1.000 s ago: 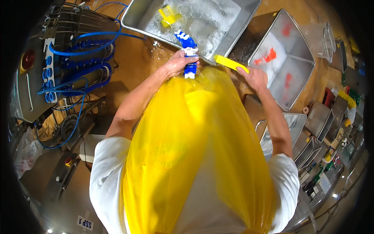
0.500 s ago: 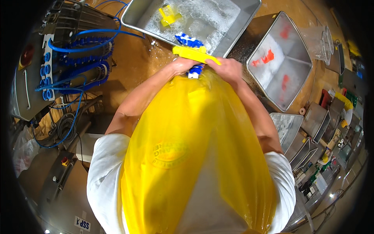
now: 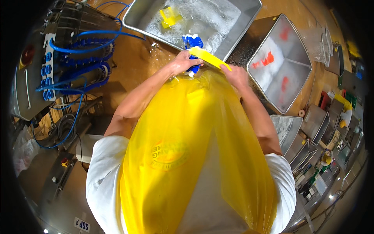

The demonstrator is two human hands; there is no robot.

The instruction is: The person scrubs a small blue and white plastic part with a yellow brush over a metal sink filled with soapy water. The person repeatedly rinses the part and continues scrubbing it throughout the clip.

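My left hand (image 3: 184,62) grips a blue scrubbing brush (image 3: 192,43) at the near rim of a steel sink (image 3: 249,15) full of soapy water. My right hand (image 3: 235,75) holds one end of a flat yellow plastic strip (image 3: 207,57), which lies across the brush. Both hands meet just above the top of my yellow plastic apron (image 3: 194,156). Another yellow plastic piece (image 3: 170,16) floats in the foam at the far side of the sink.
A second steel tub (image 3: 290,62) with red and white items sits to the right. Blue hoses and a grey machine (image 3: 66,66) stand at the left. Steel trays (image 3: 311,128) and a clear jug (image 3: 317,43) line the right side.
The right hand brought the yellow strip from the right over to the brush, and both hands now work it together at the sink's rim.
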